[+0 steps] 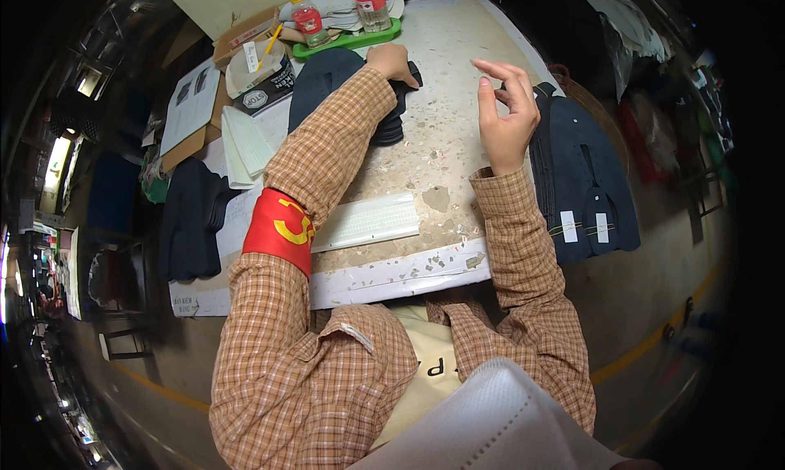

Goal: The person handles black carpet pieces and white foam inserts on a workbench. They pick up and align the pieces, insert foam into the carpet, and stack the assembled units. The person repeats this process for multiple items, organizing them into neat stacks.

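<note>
The dark fabric stack [347, 90] at the table's [441, 143] far left is pressed under the closed left hand [392, 61]; the right hand [507, 114] is held open, empty. The stack could be dragged askew if pulled one-handed.

left hand [392, 61] reaching forward, right hand [507, 114] raised (fingers loose)

bare worn tabletop [441, 143] between the hands, dark fabric stack [343, 86] left, green tray [347, 41] behind
</note>
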Action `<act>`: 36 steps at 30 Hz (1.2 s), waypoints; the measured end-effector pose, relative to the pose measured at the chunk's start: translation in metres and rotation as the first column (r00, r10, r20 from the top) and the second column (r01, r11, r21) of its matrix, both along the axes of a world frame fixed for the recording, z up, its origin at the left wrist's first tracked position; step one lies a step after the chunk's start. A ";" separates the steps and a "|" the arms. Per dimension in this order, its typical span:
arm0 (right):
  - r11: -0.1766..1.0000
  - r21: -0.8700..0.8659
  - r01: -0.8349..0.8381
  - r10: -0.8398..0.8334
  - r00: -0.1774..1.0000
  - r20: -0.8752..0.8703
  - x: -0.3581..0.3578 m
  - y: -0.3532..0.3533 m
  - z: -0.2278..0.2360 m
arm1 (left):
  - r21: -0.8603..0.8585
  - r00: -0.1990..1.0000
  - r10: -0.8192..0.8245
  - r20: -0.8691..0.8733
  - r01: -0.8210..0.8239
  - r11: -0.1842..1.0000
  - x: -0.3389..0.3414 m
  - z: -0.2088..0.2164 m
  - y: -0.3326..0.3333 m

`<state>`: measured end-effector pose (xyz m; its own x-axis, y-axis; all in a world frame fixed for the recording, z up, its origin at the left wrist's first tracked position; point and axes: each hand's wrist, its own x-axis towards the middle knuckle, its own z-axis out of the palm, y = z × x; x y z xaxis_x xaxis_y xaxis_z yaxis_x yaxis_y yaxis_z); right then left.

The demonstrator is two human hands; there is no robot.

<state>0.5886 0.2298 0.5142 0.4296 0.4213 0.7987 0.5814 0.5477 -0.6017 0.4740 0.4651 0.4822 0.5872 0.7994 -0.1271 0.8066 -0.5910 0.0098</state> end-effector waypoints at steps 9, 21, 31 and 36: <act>0.999 0.035 0.020 -0.019 1.000 -0.020 0.006 -0.002 0.006 | 0.023 0.997 -0.070 -0.045 0.071 0.997 0.013 0.004 -0.017; 0.986 -0.163 0.044 -0.051 0.998 -0.035 0.029 0.008 -0.005 | -0.054 0.931 -0.330 -0.154 0.326 0.944 0.040 0.009 -0.090; 0.941 -0.329 0.079 -0.014 0.980 0.197 0.038 0.008 -0.017 | -0.040 0.841 -0.539 0.050 0.541 0.840 -0.002 0.012 -0.145; 0.926 -0.366 0.088 0.067 0.918 0.392 0.038 0.008 -0.021 | 0.186 0.706 -0.530 0.471 0.507 0.841 -0.050 0.017 -0.148</act>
<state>0.6261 0.2382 0.4930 0.1220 0.7150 0.6884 0.8151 0.3236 -0.4806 0.4243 0.3172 0.4994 0.8826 0.3481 0.3159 0.2647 -0.9234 0.2779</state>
